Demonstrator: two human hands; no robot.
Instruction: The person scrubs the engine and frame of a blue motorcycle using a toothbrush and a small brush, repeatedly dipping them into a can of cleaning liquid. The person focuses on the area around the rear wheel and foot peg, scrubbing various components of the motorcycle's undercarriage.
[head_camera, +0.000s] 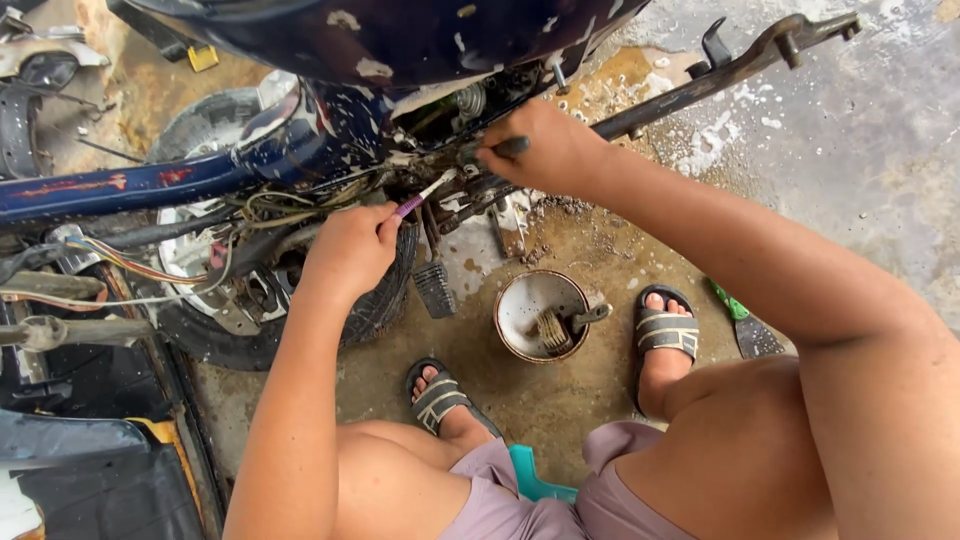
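Your left hand (350, 250) is pinching a purple toothbrush (420, 197) into the motorcycle frame (300, 140); your right hand (545, 150) is gripping a dark handle (510, 146) beside it, steadying.

Round metal bowl (530, 300) on stained concrete, worn brush (553, 328) inside (bristles down), green-handled scraper (745, 322) by sandal, teal stool (535, 478) edge.
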